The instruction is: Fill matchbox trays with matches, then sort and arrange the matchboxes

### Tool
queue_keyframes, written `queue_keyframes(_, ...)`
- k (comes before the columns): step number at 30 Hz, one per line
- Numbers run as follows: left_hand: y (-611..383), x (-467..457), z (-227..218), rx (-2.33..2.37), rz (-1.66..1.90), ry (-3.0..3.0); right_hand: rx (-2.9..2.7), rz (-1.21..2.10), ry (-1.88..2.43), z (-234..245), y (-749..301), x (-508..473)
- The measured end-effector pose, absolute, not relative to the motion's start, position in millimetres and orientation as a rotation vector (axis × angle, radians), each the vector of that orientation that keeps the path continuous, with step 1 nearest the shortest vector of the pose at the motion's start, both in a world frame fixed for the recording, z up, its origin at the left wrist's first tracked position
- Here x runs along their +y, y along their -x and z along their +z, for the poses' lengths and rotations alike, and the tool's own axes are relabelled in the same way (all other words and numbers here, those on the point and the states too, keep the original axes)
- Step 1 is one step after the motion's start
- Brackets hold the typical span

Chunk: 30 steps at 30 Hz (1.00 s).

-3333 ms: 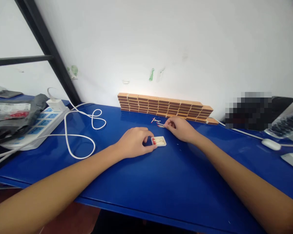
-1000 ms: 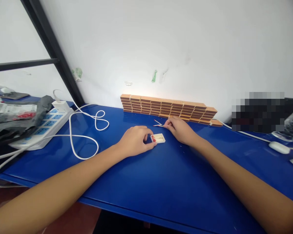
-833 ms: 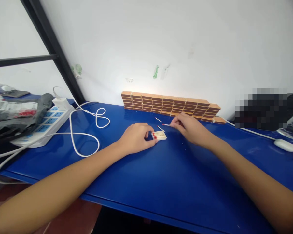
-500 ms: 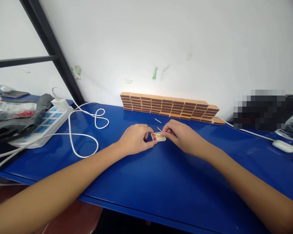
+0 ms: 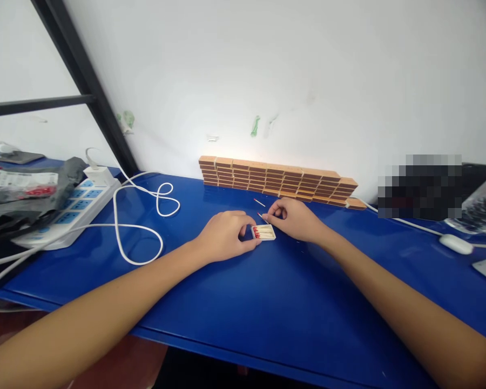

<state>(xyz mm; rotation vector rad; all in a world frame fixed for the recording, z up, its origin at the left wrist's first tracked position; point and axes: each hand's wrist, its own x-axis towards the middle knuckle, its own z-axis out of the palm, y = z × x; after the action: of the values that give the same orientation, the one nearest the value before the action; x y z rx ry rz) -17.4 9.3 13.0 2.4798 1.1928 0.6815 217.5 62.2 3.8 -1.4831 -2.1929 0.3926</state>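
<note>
A small open matchbox tray [image 5: 264,232] with red-tipped matches lies on the blue table [image 5: 243,302]. My left hand [image 5: 223,235] grips the tray's left end between thumb and fingers. My right hand [image 5: 292,219] rests just behind the tray, fingers pinched on a match [image 5: 261,216] lying there. Another loose match [image 5: 259,202] lies a little farther back.
A low wall of stacked matchboxes [image 5: 275,182] runs along the white wall. A power strip [image 5: 71,210] with a looping white cable [image 5: 137,227] sits at the left, beside dark bags [image 5: 24,189]. A white mouse [image 5: 453,243] and keyboards lie at the right.
My right hand took a loose match from behind the tray, brought it over the tray, and has since moved back to another loose match. The left hand stayed on the tray.
</note>
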Motion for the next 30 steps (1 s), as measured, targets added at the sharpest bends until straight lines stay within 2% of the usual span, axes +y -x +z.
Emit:
queue_keyframes(5, 16, 7, 14, 1.166, 0.655, -2.499, -2.259, 0.480, 1.540, 6, -212, 64)
queue_keyframes(10, 14, 5, 13, 1.162, 0.653, -2.501, -2.315, 0.301, 1.503, 11, -207, 66)
queue_keyframes(15, 13, 5, 12, 1.163, 0.664, -2.499, -2.347, 0.402, 1.632, 12, -206, 65)
queue_keyframes(25, 15, 6, 9, 1.203, 0.666, -2.469, -2.185, 0.133, 1.683, 6, -190, 98)
queue_keyframes(30, 15, 6, 10, 1.208, 0.655, -2.491, -2.207, 0.322, 1.725, 5, -193, 102)
